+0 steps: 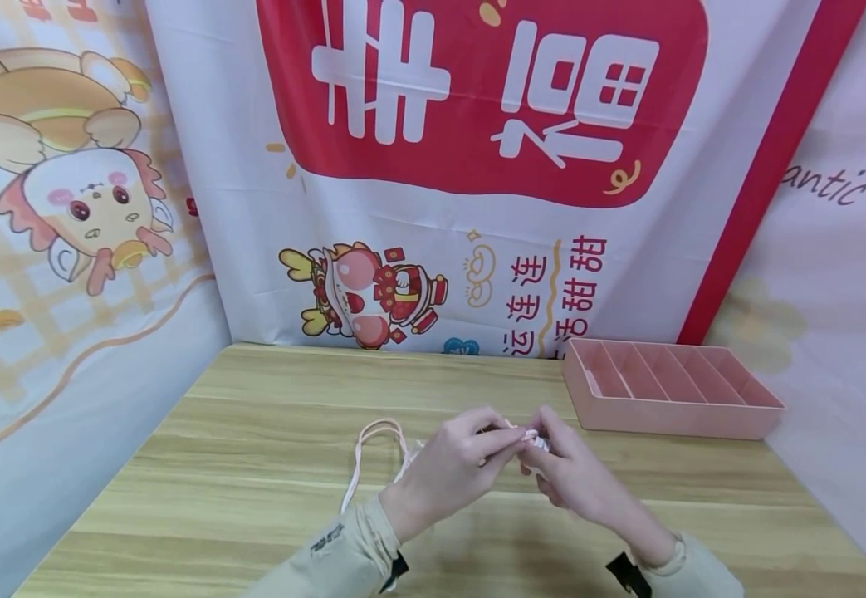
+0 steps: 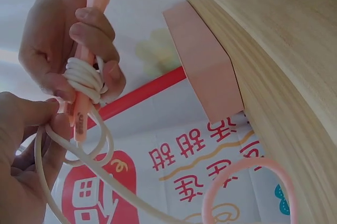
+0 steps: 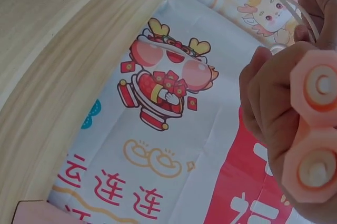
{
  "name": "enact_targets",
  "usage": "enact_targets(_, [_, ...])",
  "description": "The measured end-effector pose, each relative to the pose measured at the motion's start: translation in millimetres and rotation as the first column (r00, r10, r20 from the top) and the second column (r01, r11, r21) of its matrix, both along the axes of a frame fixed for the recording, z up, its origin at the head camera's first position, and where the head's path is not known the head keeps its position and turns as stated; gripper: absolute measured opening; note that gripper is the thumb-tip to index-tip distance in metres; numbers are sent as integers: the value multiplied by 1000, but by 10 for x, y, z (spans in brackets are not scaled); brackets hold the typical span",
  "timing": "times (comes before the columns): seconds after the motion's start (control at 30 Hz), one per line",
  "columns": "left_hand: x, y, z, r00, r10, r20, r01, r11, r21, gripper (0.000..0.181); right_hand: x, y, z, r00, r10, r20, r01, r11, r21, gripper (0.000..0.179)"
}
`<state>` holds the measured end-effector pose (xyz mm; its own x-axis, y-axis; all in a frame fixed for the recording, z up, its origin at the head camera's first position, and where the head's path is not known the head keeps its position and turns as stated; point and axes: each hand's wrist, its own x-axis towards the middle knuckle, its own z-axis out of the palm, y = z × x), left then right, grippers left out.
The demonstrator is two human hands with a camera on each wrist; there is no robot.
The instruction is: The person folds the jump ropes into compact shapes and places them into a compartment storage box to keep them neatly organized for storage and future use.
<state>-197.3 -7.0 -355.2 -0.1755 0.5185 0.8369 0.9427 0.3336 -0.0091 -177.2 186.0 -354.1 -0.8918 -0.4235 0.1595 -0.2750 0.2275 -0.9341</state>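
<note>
Head view: left hand (image 1: 458, 453) pinches cord (image 1: 358, 457), right hand (image 1: 570, 469) grips wound part, all above wood-grain table (image 1: 253, 432). Pink divided box (image 1: 679, 418) back right, printed banner (image 1: 433, 216) behind.

Left wrist: right fingers curled round 2 pink handles (image 2: 80, 116), white coils (image 2: 84, 79) around them. Prob neatest with light tension, coils snug, slack kept off fingers.

Right wrist: 2 octagonal handle ends (image 3: 309, 177) side by side, facing camera.

Wood-grain table (image 1: 268, 432), pink divided box (image 1: 679, 418) on it
</note>
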Motion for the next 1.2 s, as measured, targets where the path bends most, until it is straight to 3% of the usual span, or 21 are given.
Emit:
enact_targets(0.23, [-54,-2,-20,997,-53,64,48,995,85,20,-91,51,-10,994,88,-64,-95,988,-121,19])
enact_targets(0.4, [-85,-16,-25,983,-81,163,55,986,157,18,-166,136,42,991,52,-120,-60,997,-57,27])
enact_targets(0.53, [-103,-32,-22,975,-89,206,49,981,190,15,-198,244,118,993,69,-91,-70,998,-5,29])
enact_targets(0.73, [-88,-46,9,973,-115,201,70,974,218,13,-214,361,178,982,183,-36,-184,983,-17,34])
enact_targets(0.97, [-49,-46,51,974,-126,190,81,971,225,16,-235,457,206,934,348,-78,-352,936,-29,42])
enact_targets(1.1, [-42,-48,51,975,-128,183,86,971,221,17,-211,484,247,932,350,-92,-351,936,2,41])
enact_targets(1.2, [-39,-46,44,975,-132,179,91,971,221,17,-198,457,277,943,318,-92,-319,948,9,33])
